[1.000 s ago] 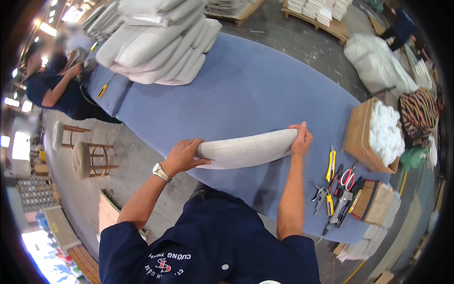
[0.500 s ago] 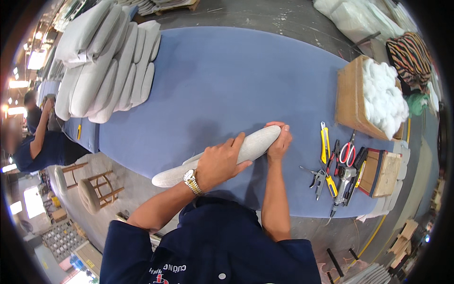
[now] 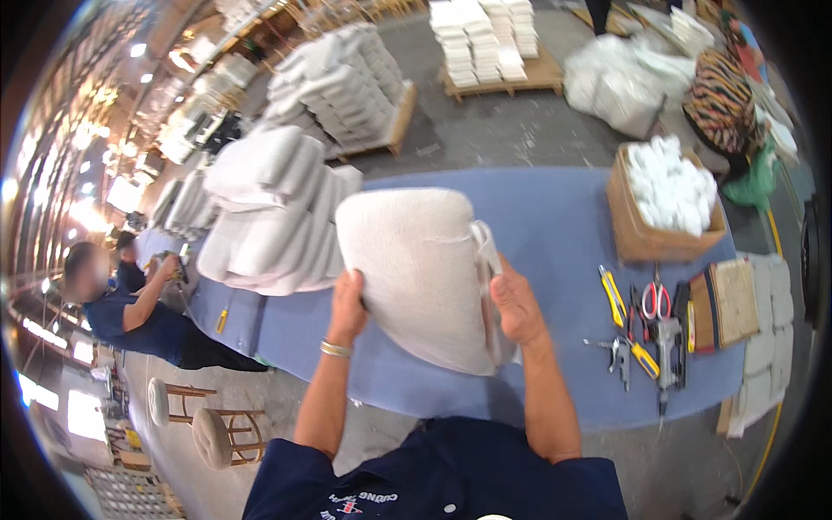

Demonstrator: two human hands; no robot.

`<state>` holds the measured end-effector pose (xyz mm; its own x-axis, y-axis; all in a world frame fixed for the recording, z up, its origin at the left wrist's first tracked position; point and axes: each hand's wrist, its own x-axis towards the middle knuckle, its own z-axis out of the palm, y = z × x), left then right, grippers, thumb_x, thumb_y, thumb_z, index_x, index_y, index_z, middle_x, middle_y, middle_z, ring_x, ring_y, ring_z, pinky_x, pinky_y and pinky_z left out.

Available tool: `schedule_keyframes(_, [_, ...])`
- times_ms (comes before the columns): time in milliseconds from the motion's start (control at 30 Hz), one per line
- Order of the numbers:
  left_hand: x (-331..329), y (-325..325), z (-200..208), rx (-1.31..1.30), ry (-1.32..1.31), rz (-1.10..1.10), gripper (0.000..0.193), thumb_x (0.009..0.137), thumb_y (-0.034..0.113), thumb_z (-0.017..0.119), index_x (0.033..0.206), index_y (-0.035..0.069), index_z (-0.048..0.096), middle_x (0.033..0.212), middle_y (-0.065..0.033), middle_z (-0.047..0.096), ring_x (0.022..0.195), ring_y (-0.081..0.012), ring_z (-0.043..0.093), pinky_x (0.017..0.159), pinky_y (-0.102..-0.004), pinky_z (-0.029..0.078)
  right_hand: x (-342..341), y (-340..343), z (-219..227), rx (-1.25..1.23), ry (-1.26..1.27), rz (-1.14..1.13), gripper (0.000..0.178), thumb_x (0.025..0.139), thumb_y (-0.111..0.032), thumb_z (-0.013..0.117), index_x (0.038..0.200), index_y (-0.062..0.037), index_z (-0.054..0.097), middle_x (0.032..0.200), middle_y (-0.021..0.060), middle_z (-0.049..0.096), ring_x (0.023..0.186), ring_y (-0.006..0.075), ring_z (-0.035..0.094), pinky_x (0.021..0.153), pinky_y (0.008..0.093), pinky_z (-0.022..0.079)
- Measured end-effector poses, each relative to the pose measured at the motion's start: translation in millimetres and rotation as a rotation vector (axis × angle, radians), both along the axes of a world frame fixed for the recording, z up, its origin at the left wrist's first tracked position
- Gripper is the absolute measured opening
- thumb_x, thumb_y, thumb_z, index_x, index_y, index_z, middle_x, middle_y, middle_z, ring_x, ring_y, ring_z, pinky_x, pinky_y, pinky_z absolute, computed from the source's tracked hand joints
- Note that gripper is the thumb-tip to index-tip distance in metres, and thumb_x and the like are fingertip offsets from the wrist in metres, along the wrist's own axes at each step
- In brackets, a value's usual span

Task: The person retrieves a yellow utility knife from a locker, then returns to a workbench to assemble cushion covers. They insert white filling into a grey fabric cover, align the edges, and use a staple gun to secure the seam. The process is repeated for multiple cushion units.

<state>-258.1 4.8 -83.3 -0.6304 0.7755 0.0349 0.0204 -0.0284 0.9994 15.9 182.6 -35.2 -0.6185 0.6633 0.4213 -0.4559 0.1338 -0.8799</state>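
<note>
A light grey fabric cushion [image 3: 412,273] is held up over the blue-covered table [image 3: 546,217], its broad face turned toward me. My left hand [image 3: 347,308] grips its left edge, with the fingers hidden behind it. On the other side, my right hand [image 3: 517,303] holds the right edge, where a loose fold of fabric [image 3: 484,247] sticks out. A yellow metal band [image 3: 336,348] circles my left wrist.
Piled grey cushions [image 3: 269,212] stand at the table's left. At right are a cardboard box [image 3: 641,234] of white stuffing [image 3: 672,186], red-handled scissors [image 3: 656,302], a yellow cutter [image 3: 612,295] and a power tool [image 3: 667,355]. Stools [image 3: 212,438] and a co-worker [image 3: 143,321] are at left.
The cushion has been raised and turned from edge-on to broad face toward me. My left hand has moved from its top to its left edge. The view has tilted up, showing more floor beyond.
</note>
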Motion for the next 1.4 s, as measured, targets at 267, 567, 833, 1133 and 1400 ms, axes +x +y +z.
schedule_keyframes(267, [80.6, -2.3, 57.8, 0.227, 0.428, 0.249, 0.059, 0.108, 0.032, 0.044, 0.157, 0.001, 0.031, 0.162, -0.0169, 0.032, 0.15, -0.0302, 0.03, 0.121, -0.0441, 0.026, -31.0, -49.4, -11.4, 0.197, -0.176, -0.183, 0.032, 0.103, -0.022, 0.049, 0.115, -0.0031, 0.072, 0.103, 0.0149, 0.073, 0.09, 0.0306, 0.07, 0.081, 0.0359, 0.053])
schedule_keyframes(567, [66.6, -34.8, 102.9, 0.17, 0.929, 0.378, 0.056, 0.112, 0.029, 0.023, 0.115, -0.003, 0.07, 0.119, -0.0179, 0.071, 0.129, -0.0338, 0.058, 0.112, -0.0411, 0.038, -59.8, -92.2, 8.4, 0.405, -0.277, 0.007, 0.027, 0.098, -0.019, 0.057, 0.115, -0.0047, 0.073, 0.107, 0.0168, 0.073, 0.097, 0.0367, 0.069, 0.085, 0.0403, 0.053])
schedule_keyframes(833, [31.3, -53.1, 76.1, 0.114, 0.714, 0.621, 0.058, 0.113, 0.033, 0.027, 0.101, -0.004, 0.071, 0.108, -0.0175, 0.071, 0.108, -0.0272, 0.064, 0.101, -0.0367, 0.044, -30.0, -47.6, -35.3, 0.469, -0.626, 0.039, 0.027, 0.094, -0.027, 0.066, 0.104, -0.0033, 0.074, 0.088, 0.0168, 0.074, 0.078, 0.0343, 0.071, 0.072, 0.0416, 0.053])
schedule_keyframes(1133, [44.6, -57.8, 65.5, 0.273, 0.597, 0.688, 0.039, 0.108, 0.024, 0.042, 0.098, 0.001, 0.07, 0.099, -0.0151, 0.068, 0.101, -0.0299, 0.062, 0.105, -0.0413, 0.041, 22.5, -46.2, -110.1, 0.474, -0.721, 0.293, 0.054, 0.081, -0.039, 0.081, 0.118, -0.0008, 0.069, 0.118, 0.0168, 0.07, 0.11, 0.0289, 0.065, 0.094, 0.0402, 0.049])
schedule_keyframes(1400, [79.1, -73.5, 72.5, 0.231, 0.559, 0.376, 0.036, 0.1, 0.035, 0.06, 0.121, 0.006, 0.067, 0.144, -0.0216, 0.051, 0.143, -0.0345, 0.041, 0.121, -0.0477, 0.024, 70.8, -24.9, -278.1, -0.26, -1.131, 0.185, 0.065, 0.1, -0.061, 0.05, 0.123, -0.0013, 0.063, 0.097, 0.0164, 0.07, 0.078, 0.0294, 0.07, 0.065, 0.0447, 0.057])
